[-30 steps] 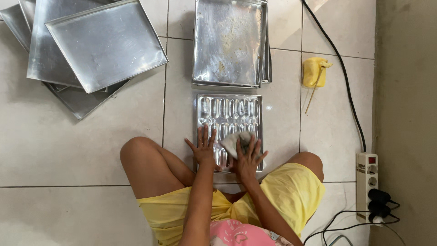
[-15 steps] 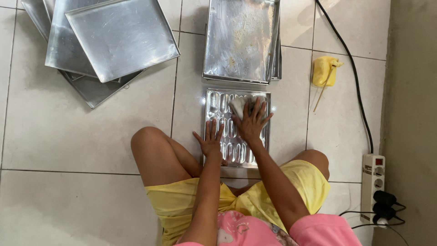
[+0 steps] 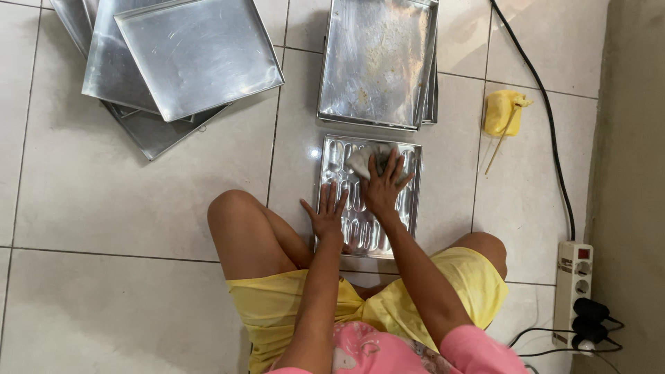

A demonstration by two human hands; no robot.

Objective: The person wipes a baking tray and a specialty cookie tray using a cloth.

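Mould tray (image 3: 409, 208), metal w/ rows of long oval hollows, is lying flat on the tiled floor (image 3: 104, 208) right in front of the seated person, between the knees. Right hand (image 3: 383, 188) is pressing down on the tray's far half, fingers spread wide, palm flat over a crumpled greyish cloth (image 3: 360, 161); cloth is sticking out past the fingertips toward the tray's upper left. Hand is pinning the cloth rather than gripping it in a fist. Left hand (image 3: 325, 216) is resting open on the tray's near left edge, fingers splayed, holding nothing, steadying the rim.

Just beyond the mould tray, nearly touching its far edge, a stack of flat square baking pans (image 3: 377, 62) is sitting; top pan is showing pale crumbs and smears. Further left, well apart, another pile of flat pans (image 3: 180, 62) is lying fanned out at angles, the top one tilted on those below.

To the right of the tray, a yellow lump (image 3: 502, 112) is sitting on the floor w/ a thin stick (image 3: 500, 142) leaning out of it. Black cable (image 3: 547, 118) is running down the right side to a white power strip (image 3: 572, 291) w/ two black plugs in it, near the wall.

Person is wearing yellow shorts and a pink top, legs folded either side of the tray.
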